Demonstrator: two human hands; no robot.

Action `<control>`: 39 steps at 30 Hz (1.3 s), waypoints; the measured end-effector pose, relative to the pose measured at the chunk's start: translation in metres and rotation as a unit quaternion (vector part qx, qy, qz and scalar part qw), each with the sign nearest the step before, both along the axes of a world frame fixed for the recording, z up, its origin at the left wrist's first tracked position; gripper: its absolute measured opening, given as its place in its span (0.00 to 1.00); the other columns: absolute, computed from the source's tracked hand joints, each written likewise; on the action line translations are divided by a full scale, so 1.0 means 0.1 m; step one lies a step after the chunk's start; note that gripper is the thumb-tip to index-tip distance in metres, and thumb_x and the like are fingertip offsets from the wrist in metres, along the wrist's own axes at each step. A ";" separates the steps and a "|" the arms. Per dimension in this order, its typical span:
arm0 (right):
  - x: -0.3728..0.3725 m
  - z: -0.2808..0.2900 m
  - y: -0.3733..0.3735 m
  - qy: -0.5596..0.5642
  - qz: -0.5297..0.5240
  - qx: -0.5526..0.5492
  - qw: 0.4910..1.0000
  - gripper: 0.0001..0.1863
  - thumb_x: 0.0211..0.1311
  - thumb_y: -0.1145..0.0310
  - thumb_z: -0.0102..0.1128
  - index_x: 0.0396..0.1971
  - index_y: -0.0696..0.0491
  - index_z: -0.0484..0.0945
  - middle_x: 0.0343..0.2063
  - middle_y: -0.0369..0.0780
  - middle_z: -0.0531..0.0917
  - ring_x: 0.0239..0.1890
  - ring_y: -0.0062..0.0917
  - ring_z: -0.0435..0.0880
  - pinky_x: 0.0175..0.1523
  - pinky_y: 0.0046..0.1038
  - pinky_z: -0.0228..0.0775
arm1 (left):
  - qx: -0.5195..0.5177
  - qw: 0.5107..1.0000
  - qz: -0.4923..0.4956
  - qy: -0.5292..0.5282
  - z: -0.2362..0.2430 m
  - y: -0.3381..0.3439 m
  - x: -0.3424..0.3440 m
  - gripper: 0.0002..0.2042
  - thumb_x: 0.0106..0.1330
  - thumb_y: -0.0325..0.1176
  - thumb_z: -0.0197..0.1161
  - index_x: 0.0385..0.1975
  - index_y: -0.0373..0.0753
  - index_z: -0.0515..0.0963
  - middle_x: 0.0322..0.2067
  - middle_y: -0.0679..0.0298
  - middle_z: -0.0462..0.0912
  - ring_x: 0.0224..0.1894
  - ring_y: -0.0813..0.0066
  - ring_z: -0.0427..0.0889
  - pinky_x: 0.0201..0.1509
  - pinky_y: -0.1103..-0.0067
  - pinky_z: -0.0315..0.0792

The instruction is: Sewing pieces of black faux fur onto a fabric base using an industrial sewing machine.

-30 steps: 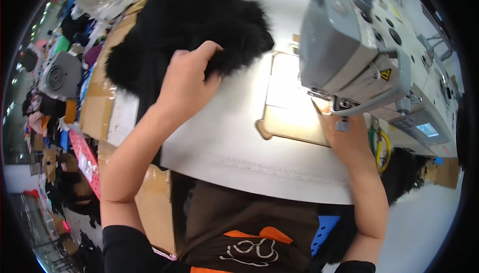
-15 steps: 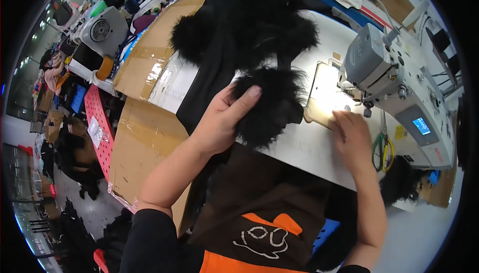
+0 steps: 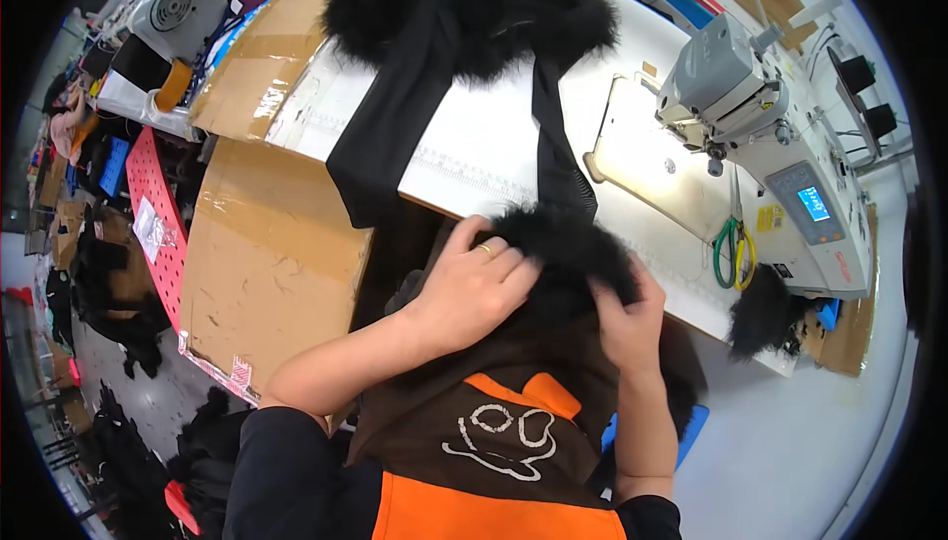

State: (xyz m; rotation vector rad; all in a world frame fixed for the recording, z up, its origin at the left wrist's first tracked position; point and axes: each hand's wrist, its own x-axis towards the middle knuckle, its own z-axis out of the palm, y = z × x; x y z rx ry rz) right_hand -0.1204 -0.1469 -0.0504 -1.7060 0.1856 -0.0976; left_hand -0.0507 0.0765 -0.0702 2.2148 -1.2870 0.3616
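A piece of black fur trim is stretched between both hands, just over the near edge of the white sewing table. My left hand grips its left end, fingers curled over the fur. On the other end, my right hand pinches it between thumb and fingers. Below the trim, dark cloth runs into my brown apron, so where it ends is hard to make out. Farther back lies a black garment with fluffy fur edges, two flat black strips hanging from it toward me.
At the right stands a sewing machine with a lit screen. Green-and-yellow-handled scissors lie beside it, near a black fur scrap. Cardboard covers the left side, next to a pink perforated panel.
My right hand has left the machine's plate and come back to the fur. The left hand has drawn the fur piece toward me, off the table, and both hands now hold it.
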 end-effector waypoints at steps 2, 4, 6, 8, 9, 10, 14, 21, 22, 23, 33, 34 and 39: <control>-0.16 -0.11 0.09 -0.017 -0.028 -0.032 0.999 0.17 0.67 0.82 0.65 0.55 0.64 0.81 0.48 0.39 0.89 0.53 0.22 0.84 0.62 0.27 0.75 | 0.010 0.997 0.077 0.014 0.05 0.04 -0.10 0.18 0.56 0.35 0.73 0.45 0.36 0.82 0.38 0.62 0.82 0.43 0.63 0.81 0.63 0.57 0.70; -0.29 -0.12 0.16 -0.008 -0.003 -0.123 0.992 0.22 0.61 0.84 0.63 0.56 0.65 0.80 0.50 0.43 0.89 0.51 0.24 0.87 0.60 0.28 0.77 | -0.010 0.994 0.088 0.066 0.01 0.03 -0.22 0.19 0.59 0.37 0.73 0.47 0.35 0.82 0.46 0.56 0.81 0.54 0.58 0.79 0.69 0.50 0.65; -0.29 -0.15 0.30 -0.081 0.007 -0.151 0.985 0.23 0.59 0.84 0.62 0.57 0.65 0.80 0.47 0.47 0.89 0.49 0.27 0.89 0.57 0.28 0.79 | -0.050 0.990 0.102 0.084 0.05 0.04 -0.25 0.22 0.62 0.38 0.73 0.54 0.34 0.81 0.57 0.50 0.79 0.64 0.49 0.75 0.75 0.46 0.58; -0.25 -0.18 0.35 -0.136 0.030 -0.191 0.972 0.22 0.57 0.85 0.63 0.55 0.65 0.80 0.47 0.49 0.89 0.49 0.34 0.90 0.56 0.31 0.81 | -0.056 0.988 0.075 0.124 -0.09 0.10 -0.30 0.26 0.64 0.38 0.71 0.60 0.33 0.78 0.65 0.45 0.75 0.72 0.41 0.67 0.78 0.42 0.51; -0.22 -0.20 0.38 -0.192 0.050 -0.232 0.952 0.21 0.56 0.86 0.65 0.53 0.65 0.81 0.47 0.52 0.88 0.50 0.40 0.91 0.55 0.34 0.82 | -0.087 0.980 0.061 0.169 -0.14 0.11 -0.32 0.26 0.65 0.37 0.70 0.61 0.32 0.77 0.66 0.44 0.74 0.73 0.40 0.66 0.78 0.42 0.50; -0.20 -0.23 0.40 -0.192 0.051 -0.227 0.953 0.21 0.56 0.86 0.65 0.53 0.65 0.81 0.47 0.52 0.88 0.50 0.40 0.91 0.55 0.34 0.82 | -0.117 0.969 0.046 0.214 -0.15 0.13 -0.33 0.26 0.67 0.37 0.69 0.63 0.32 0.76 0.67 0.43 0.73 0.74 0.38 0.64 0.79 0.43 0.49; -0.15 -0.26 0.43 -0.158 0.066 -0.220 0.960 0.21 0.58 0.82 0.68 0.53 0.63 0.82 0.42 0.47 0.89 0.42 0.34 0.91 0.51 0.30 0.80 | -0.293 0.900 -0.028 0.322 -0.04 0.25 -0.28 0.23 0.68 0.28 0.69 0.62 0.30 0.77 0.61 0.42 0.78 0.66 0.40 0.74 0.74 0.58 0.65; 0.03 0.00 0.15 -0.196 0.168 -0.239 0.936 0.25 0.47 0.72 0.83 0.47 0.59 0.84 0.37 0.44 0.88 0.37 0.32 0.89 0.44 0.30 0.80 | -0.290 0.855 0.057 0.426 0.13 0.14 -0.08 0.12 0.68 0.28 0.70 0.45 0.30 0.77 0.32 0.52 0.86 0.32 0.63 0.87 0.34 0.71 0.78; 0.05 0.03 0.09 -0.197 0.133 -0.229 0.944 0.25 0.45 0.70 0.84 0.46 0.57 0.86 0.36 0.44 0.89 0.36 0.35 0.89 0.42 0.32 0.80 | -0.293 0.858 0.055 0.419 0.17 0.15 -0.02 0.12 0.68 0.28 0.70 0.45 0.30 0.77 0.32 0.52 0.86 0.32 0.63 0.87 0.34 0.71 0.78; 0.10 0.08 0.03 -0.162 0.132 -0.193 0.959 0.26 0.43 0.73 0.83 0.46 0.56 0.86 0.35 0.42 0.88 0.34 0.30 0.87 0.41 0.29 0.79 | -0.248 0.872 0.023 0.422 0.21 0.16 0.07 0.13 0.68 0.30 0.69 0.44 0.29 0.76 0.31 0.51 0.84 0.30 0.63 0.85 0.33 0.70 0.76; 0.29 -0.25 -0.25 -0.056 0.070 -0.030 0.996 0.09 0.73 0.74 0.66 0.49 0.59 0.82 0.42 0.39 0.89 0.41 0.20 0.86 0.49 0.22 0.78 | -0.383 0.874 0.015 0.298 1.17 0.23 1.92 0.35 0.72 0.42 0.72 0.74 0.36 0.66 0.66 0.54 0.77 0.66 0.65 0.78 0.68 0.72 0.72; 0.28 -0.27 -0.25 -0.057 0.068 -0.024 0.996 0.09 0.73 0.74 0.66 0.49 0.59 0.82 0.42 0.39 0.89 0.41 0.20 0.86 0.49 0.22 0.78 | -0.461 0.817 0.019 0.346 1.22 0.45 2.23 0.50 0.73 0.44 0.72 0.84 0.38 0.42 0.77 0.46 0.63 0.75 0.59 0.69 0.77 0.71 0.64; 0.32 -0.26 -0.26 -0.076 0.092 -0.045 0.992 0.09 0.70 0.77 0.67 0.47 0.59 0.83 0.42 0.38 0.89 0.41 0.20 0.86 0.50 0.23 0.78 | -0.286 0.920 0.244 0.113 0.75 0.92 2.32 0.38 0.72 0.47 0.70 0.74 0.29 0.65 0.70 0.41 0.73 0.72 0.49 0.73 0.77 0.64 0.65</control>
